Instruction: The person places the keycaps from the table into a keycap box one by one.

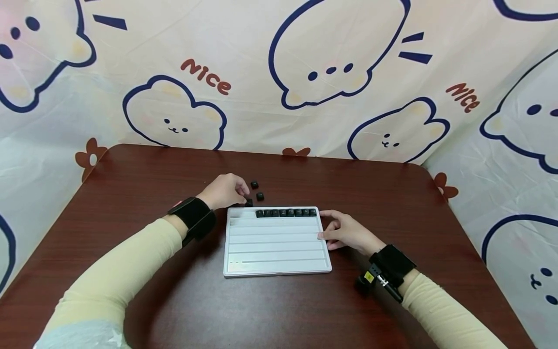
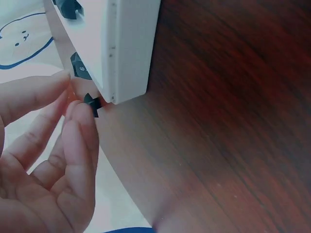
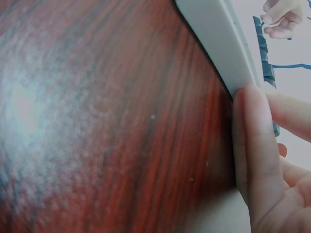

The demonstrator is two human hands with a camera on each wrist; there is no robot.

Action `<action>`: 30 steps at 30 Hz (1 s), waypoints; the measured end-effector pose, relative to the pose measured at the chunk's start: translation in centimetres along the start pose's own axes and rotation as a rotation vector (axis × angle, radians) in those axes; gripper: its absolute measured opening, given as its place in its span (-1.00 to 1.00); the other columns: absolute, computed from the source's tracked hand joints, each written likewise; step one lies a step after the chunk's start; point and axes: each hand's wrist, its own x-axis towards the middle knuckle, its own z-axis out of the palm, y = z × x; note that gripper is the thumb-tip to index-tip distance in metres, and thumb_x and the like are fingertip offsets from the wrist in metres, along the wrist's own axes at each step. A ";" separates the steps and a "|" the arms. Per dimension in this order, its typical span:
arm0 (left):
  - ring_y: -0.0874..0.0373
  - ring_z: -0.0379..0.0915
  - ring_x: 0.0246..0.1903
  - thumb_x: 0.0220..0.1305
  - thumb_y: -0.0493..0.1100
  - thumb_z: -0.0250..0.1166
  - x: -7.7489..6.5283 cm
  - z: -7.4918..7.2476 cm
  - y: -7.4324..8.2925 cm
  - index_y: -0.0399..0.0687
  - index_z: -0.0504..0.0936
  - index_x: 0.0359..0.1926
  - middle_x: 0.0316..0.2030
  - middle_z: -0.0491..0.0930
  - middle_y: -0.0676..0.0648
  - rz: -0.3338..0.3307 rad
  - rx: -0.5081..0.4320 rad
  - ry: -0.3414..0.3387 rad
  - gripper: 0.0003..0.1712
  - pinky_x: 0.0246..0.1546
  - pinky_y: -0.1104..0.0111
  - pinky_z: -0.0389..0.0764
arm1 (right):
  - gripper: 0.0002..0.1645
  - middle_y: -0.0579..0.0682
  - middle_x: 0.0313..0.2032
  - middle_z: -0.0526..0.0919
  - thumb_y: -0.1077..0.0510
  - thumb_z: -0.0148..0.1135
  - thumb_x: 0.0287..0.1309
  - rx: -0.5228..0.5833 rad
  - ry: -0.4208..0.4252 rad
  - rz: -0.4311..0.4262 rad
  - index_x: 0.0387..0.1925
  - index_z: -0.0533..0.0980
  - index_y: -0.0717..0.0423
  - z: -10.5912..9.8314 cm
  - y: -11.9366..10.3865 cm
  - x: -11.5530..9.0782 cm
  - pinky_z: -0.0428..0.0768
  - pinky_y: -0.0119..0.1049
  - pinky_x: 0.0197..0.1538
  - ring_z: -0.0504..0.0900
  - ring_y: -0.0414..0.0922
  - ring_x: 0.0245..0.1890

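Note:
A white rectangular tray (image 1: 279,247) with horizontal ridges lies on the table, several black keycaps (image 1: 285,213) lined up along its far row. At its right edge my right hand (image 1: 344,231) holds the side, thumb over the rim and fingers against the outer wall (image 3: 218,43). My left hand (image 1: 226,190) is just beyond the far left corner, fingers bent. By its fingertips is a loose black keycap (image 2: 92,104), partly hidden; whether it is pinched or only touched cannot be told. Another keycap (image 2: 81,67) with a pale character lies close by.
Two more loose keycaps, a farther one (image 1: 255,184) and a nearer one (image 1: 260,196), lie on the brown wooden table (image 1: 187,300) behind the tray. A cartoon-printed cloth (image 1: 253,121) hangs behind the table's far edge. Both wrists wear black bands.

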 end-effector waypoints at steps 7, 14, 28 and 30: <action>-0.04 0.55 -0.12 0.27 -0.36 0.41 0.9 0.4 0.3 -0.24 0.73 -0.08 -0.18 0.67 -0.15 -0.019 0.037 -0.059 -0.81 -0.01 0.13 0.60 | -0.10 0.10 -0.34 0.61 0.29 0.40 0.27 0.006 -0.002 0.001 0.51 0.15 0.27 0.0 0.1 0.0 0.70 -0.28 -0.33 0.64 -0.14 -0.47; -0.04 0.55 -0.13 0.28 -0.33 0.40 1.2 0.6 0.6 -0.20 0.75 -0.18 -0.20 0.68 -0.14 -0.011 0.056 -0.079 -0.90 -0.01 0.11 0.59 | -0.11 0.10 -0.34 0.61 0.30 0.39 0.28 0.005 -0.005 0.000 0.51 0.15 0.28 0.0 0.0 0.0 0.70 -0.29 -0.33 0.64 -0.14 -0.47; -0.02 0.56 -0.18 0.29 -0.37 0.38 1.6 1.3 0.9 -0.24 0.74 -0.21 -0.19 0.68 -0.17 0.007 0.051 -0.082 -0.93 -0.08 0.19 0.61 | -0.11 0.11 -0.34 0.60 0.27 0.39 0.28 -0.009 -0.004 0.000 0.51 0.15 0.26 -0.1 -0.1 0.0 0.70 -0.29 -0.32 0.63 -0.14 -0.46; -0.02 0.57 -0.16 0.29 -0.37 0.37 1.6 1.3 0.8 -0.24 0.74 -0.20 -0.14 0.68 -0.18 0.018 0.053 -0.087 -0.92 -0.07 0.19 0.61 | -0.11 0.11 -0.34 0.60 0.28 0.39 0.28 -0.005 -0.007 -0.001 0.51 0.15 0.26 -0.1 -0.1 0.0 0.70 -0.29 -0.32 0.63 -0.14 -0.46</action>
